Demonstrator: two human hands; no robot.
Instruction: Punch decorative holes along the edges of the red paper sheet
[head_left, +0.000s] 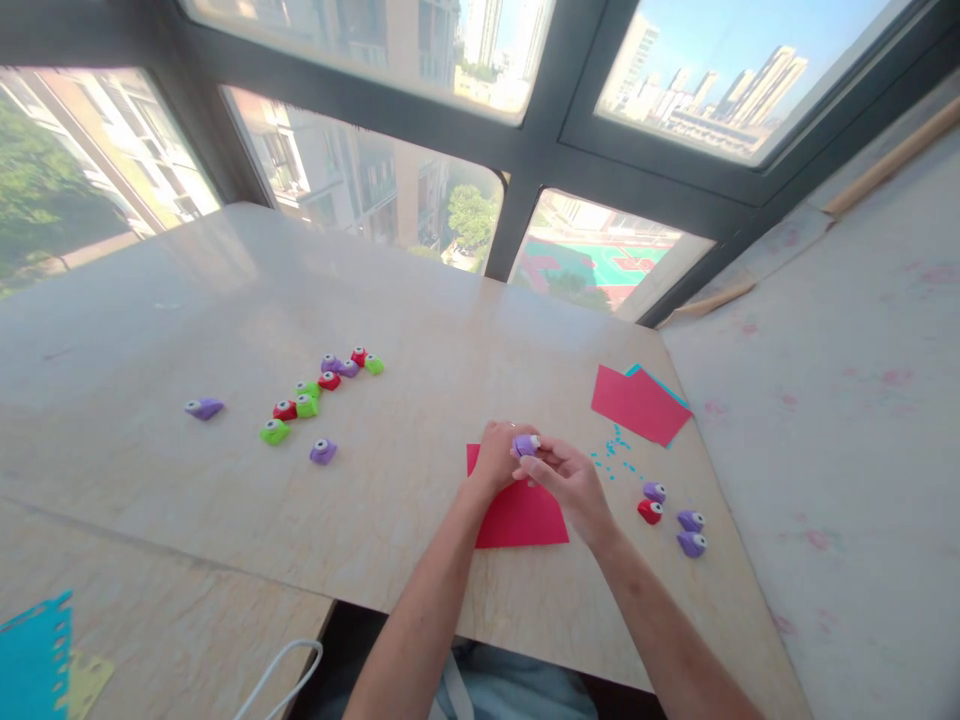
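Marble-look tabletop [420,300], cluster of green, red and purple punches [319,392] left of its middle, lone purple punch [204,408] further left, red and teal paper stack [639,402] near its right edge, teal confetti [615,455], four small punches [671,518] beside it, teal punched sheet [34,655] at lower left.

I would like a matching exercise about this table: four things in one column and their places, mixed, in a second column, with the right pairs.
Things:
1. purple punch
2. red sheet
3. red stack
4. blue scraps

Places:
A. lying between the red stack and the right hand
B. flat on the table under both hands
C. held between the left hand and the right hand
D. far right of the table, with a blue sheet showing beneath

Pairs: 1-C, 2-B, 3-D, 4-A
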